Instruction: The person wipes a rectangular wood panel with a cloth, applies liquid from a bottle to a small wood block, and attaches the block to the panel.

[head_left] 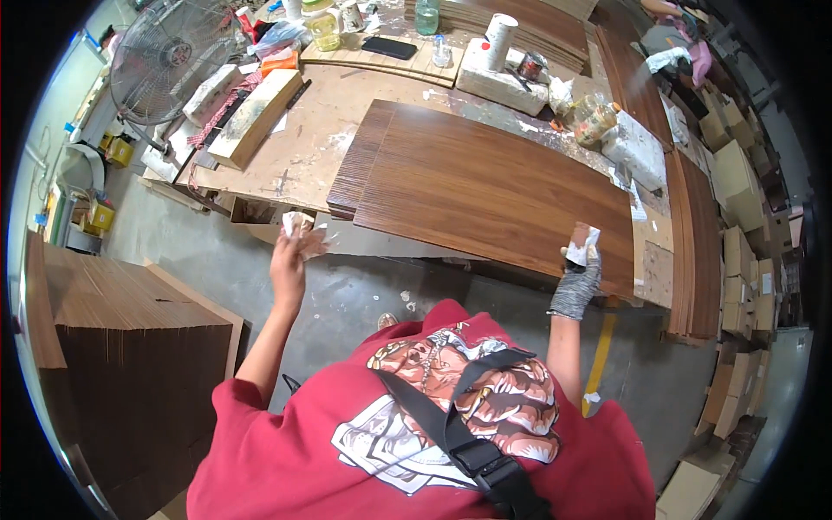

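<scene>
A dark brown wood-grain panel (494, 178) lies on the workbench before me, its near edge towards my body. My left hand (289, 264), bare, is closed on a crumpled, brown-stained white rag or tissue (312, 238), off the panel's left end and apart from it. A grey knitted glove covers my right hand (579, 282), which is over the panel's near right corner. Between its fingers is a small folded wipe (585, 244), white with a brown patch; whether it is paper or cloth I cannot tell. Another panel (357, 156) shows under the first at its left end.
A black phone (389, 48), a green-tinted bottle (427, 17) and a white cup (500, 39) are at the back. A wooden block (256, 117) and a fan (169, 61) stand left. Stacked panels (693, 243) rise on the right; a cardboard stack (130, 321) is at lower left.
</scene>
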`<state>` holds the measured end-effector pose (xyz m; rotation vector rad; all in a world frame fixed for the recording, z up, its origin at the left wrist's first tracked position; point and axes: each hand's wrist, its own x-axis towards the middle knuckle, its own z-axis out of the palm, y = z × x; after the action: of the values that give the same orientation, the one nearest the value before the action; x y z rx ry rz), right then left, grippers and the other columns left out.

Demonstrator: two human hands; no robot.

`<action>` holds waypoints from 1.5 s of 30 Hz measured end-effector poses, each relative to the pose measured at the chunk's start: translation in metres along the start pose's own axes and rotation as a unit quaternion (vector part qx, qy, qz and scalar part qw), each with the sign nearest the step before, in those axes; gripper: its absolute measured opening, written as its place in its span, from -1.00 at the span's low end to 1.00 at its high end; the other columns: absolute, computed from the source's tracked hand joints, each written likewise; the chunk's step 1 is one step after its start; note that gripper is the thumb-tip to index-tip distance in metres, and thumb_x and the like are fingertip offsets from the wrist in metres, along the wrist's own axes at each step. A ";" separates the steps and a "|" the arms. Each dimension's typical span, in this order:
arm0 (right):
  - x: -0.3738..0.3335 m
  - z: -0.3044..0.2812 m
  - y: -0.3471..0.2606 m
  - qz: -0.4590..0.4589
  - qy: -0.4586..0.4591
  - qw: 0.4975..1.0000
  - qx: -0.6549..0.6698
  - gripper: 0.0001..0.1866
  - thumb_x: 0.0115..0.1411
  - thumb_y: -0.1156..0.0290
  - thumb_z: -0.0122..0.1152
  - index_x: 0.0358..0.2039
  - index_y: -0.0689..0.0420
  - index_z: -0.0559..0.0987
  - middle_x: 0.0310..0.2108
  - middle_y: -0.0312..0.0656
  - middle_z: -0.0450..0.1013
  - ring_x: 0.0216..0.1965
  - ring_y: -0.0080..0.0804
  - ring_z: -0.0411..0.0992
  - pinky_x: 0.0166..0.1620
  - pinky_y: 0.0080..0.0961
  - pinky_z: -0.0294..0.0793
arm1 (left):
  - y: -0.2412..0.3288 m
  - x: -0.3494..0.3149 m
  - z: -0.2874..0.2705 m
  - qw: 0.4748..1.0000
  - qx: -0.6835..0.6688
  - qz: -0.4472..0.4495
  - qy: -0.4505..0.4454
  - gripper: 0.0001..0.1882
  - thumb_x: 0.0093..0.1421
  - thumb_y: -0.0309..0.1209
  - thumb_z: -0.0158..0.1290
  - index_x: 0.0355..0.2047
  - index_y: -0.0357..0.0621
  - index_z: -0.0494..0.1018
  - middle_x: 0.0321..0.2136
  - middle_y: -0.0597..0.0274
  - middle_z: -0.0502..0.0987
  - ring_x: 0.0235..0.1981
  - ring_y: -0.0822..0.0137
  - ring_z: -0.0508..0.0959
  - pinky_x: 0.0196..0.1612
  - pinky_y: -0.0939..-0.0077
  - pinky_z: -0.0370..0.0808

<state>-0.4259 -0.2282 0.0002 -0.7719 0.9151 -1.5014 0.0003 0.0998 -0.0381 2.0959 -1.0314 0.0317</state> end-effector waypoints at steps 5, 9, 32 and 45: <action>0.001 -0.004 0.005 0.060 0.044 0.997 -0.001 -0.64 0.28 0.24 0.22 0.01 0.15 0.57 -0.05 -0.20 0.54 -0.12 -0.36 0.53 -0.21 -0.35 0.64 | 0.066 -0.010 0.024 0.989 -0.087 0.115 0.024 -0.39 0.06 -0.87 -0.07 0.13 -0.20 0.48 0.13 -0.19 0.45 0.17 -0.05 0.48 0.15 0.27 0.43; 0.027 0.009 0.005 0.097 0.039 0.995 -0.003 -0.57 0.32 0.10 0.17 0.07 0.08 0.50 -0.04 -0.26 0.54 -0.12 -0.39 0.53 -0.20 -0.34 0.66 | 0.161 0.011 0.085 0.957 -0.161 0.117 -0.210 -0.36 -0.04 -0.70 0.07 0.14 -0.18 0.44 0.18 -0.20 0.38 0.27 -0.23 0.32 0.32 0.10 0.29; 0.124 0.103 0.093 0.334 -0.202 0.915 0.104 -0.56 0.42 0.12 0.02 0.08 0.25 0.42 -0.15 0.00 0.55 -0.18 -0.11 0.58 -0.10 -0.21 0.69 | 0.101 0.017 0.070 0.967 0.196 0.024 -0.160 -0.55 0.27 -0.39 0.08 0.14 -0.29 0.35 0.30 -0.21 0.21 0.30 -0.15 0.30 0.23 0.15 0.43; 0.081 0.196 0.106 0.411 -0.238 0.879 0.040 -0.56 0.31 0.36 0.21 0.16 0.24 0.45 0.00 -0.08 0.51 -0.07 -0.25 0.53 0.07 -0.32 0.59 | 0.113 0.040 0.045 1.000 -0.030 0.004 0.004 -0.80 0.17 -0.52 0.16 -0.18 -0.25 0.48 -0.26 -0.04 0.53 -0.22 -0.04 0.57 -0.14 0.17 0.52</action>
<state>-0.2146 -0.3365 -0.0014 -0.5395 0.6610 -0.5521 -0.0633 0.0029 0.0163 2.0348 -1.0238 0.0132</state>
